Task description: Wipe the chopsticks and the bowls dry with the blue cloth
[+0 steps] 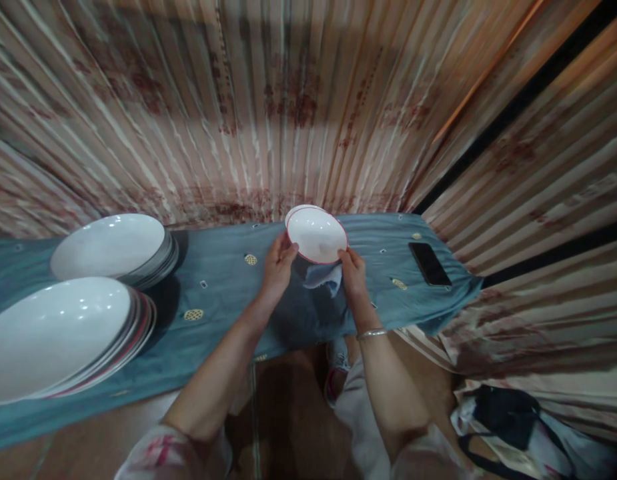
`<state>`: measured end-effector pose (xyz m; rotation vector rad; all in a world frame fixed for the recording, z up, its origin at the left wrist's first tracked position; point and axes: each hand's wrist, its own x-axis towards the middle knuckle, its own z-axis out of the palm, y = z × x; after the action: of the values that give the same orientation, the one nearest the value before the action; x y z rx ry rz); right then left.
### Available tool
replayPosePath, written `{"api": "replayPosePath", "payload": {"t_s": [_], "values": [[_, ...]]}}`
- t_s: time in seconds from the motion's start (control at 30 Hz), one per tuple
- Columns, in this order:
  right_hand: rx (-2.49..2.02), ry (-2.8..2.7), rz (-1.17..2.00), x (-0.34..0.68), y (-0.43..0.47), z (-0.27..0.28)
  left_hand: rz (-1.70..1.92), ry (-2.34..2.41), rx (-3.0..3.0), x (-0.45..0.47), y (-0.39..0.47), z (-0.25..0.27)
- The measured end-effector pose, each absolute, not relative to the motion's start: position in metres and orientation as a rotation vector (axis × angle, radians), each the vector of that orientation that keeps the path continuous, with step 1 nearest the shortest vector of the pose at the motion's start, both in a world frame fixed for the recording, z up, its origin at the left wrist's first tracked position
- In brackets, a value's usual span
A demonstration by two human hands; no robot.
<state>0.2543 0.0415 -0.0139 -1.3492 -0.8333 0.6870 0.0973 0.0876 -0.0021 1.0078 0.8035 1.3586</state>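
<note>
Along a pleated curtain (308, 147) runs a desk (223, 243) under a blue pineapple-patterned tablecloth (233, 293), stacked white dishes (63, 333) toward its left end, a phone (429, 264) near its right, and toward its far edge a red-rimmed white bowl (318, 235) between the left hand (279, 262) and right hand (354, 269), both gripping its rim.

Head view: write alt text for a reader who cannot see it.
A person's left hand and right hand hold a red-rimmed white bowl over a blue tablecloth. Two stacks of white dishes stand at left; a dark phone lies at right.
</note>
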Motion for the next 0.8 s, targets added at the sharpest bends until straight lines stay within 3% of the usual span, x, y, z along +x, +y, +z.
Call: {"api": "replayPosePath", "payload": {"t_s": [0.37,0.8], "values": [[-1.675,-1.2,0.298,0.293,0.11,-0.005,1.379,0.922,1.464,0.109,0.179,-0.022],[-2.107,-1.466,0.293,0.304,0.137,-0.009,1.168,1.187,1.69,0.12,0.21,-0.059]]}}
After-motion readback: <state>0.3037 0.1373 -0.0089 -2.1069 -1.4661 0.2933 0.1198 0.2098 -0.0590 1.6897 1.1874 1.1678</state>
